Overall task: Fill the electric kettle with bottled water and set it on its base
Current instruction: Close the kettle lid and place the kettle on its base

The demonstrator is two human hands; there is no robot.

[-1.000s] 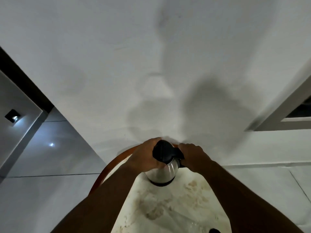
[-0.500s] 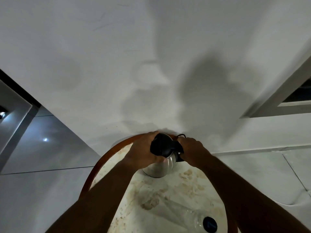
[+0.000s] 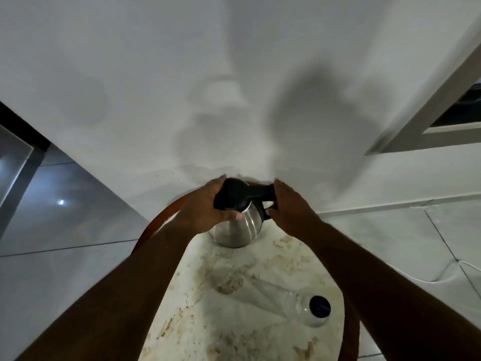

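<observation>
A: What's nearest, at the bottom of the frame?

B: The bottle [image 3: 299,302], lying on its side on the table [image 3: 234,334], lower right of centre. Its long axis runs from upper left down to the black cap [image 3: 320,307] at lower right. Neither hand touches it.

A: Which hand is closer to it?

B: The right forearm passes just beside the cap, so I'd judge the right hand [image 3: 294,212] the natural one to take it.

A: And farther up?

B: The kettle [image 3: 238,220] stands at the table's far edge, mid-frame, close to the wall [image 3: 234,87]. The left hand [image 3: 208,212] is closed over the lid [image 3: 230,195] from the left, thumb on the steel body. The right hand is wrapped on the handle [image 3: 265,196] from the right. Both arms reach forward, nearly straight.

A: The base?

B: I can't make it out.

A: Next step?

B: Likely opening the lid; it is still shut.
</observation>
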